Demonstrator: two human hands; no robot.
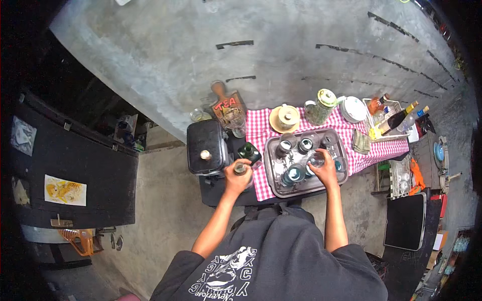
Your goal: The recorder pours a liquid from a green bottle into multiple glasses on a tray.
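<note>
My left hand [236,179] is closed around a small glass [240,168] at the left side of the table, beside a green glass vessel [248,151]. My right hand [326,170] reaches over the right part of a grey tray [270,173] and grips a clear glass [316,160] by its side. Several other glasses stand in the tray, among them a bluish one [294,173] near its front and one [305,145] toward the back. The fingers hide part of both held glasses.
A black lidded container [205,138] stands at the left. Behind the tray are a lidded cup on a saucer [276,120], a glass pitcher [317,112] and stacked plates [353,109]. A folded cloth [361,142] lies right of the tray, before a crate with bottles [397,120].
</note>
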